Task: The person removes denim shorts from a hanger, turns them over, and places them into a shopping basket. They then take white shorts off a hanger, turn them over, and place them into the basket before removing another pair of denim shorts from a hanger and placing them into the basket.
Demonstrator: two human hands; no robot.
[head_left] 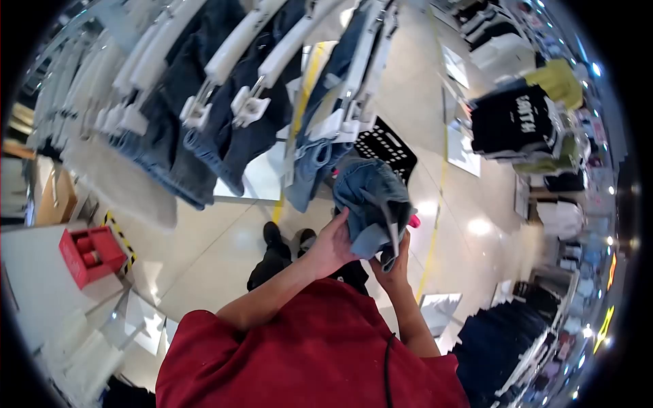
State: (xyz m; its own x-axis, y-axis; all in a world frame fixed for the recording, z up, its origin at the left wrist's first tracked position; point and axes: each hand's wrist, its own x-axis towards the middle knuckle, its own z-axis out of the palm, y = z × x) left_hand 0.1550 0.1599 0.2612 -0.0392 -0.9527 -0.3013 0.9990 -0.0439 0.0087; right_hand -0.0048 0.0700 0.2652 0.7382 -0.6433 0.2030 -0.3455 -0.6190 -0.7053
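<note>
Blue denim jeans (371, 187), bunched up, are held in front of my body in both hands. My left hand (335, 241) grips their near left side, with the thumb on the cloth. At their lower right edge, my right hand (393, 262) holds the fabric; part of its fingers is hidden behind the denim. A pale strip, maybe a tag or label, shows on the right side of the jeans. Just beyond hang more jeans (316, 160) from a white clip hanger (340, 126). A small pink-red thing (413, 221) peeks out right of the bundle; I cannot make out what it is.
White hangers (231, 41) with dark jeans (231, 136) fill the upper left. A black perforated basket or panel (386, 146) is beyond my hands. A red box (92, 255) sits on a white surface at left. Clothes racks with a black printed shirt (513, 122) line the right.
</note>
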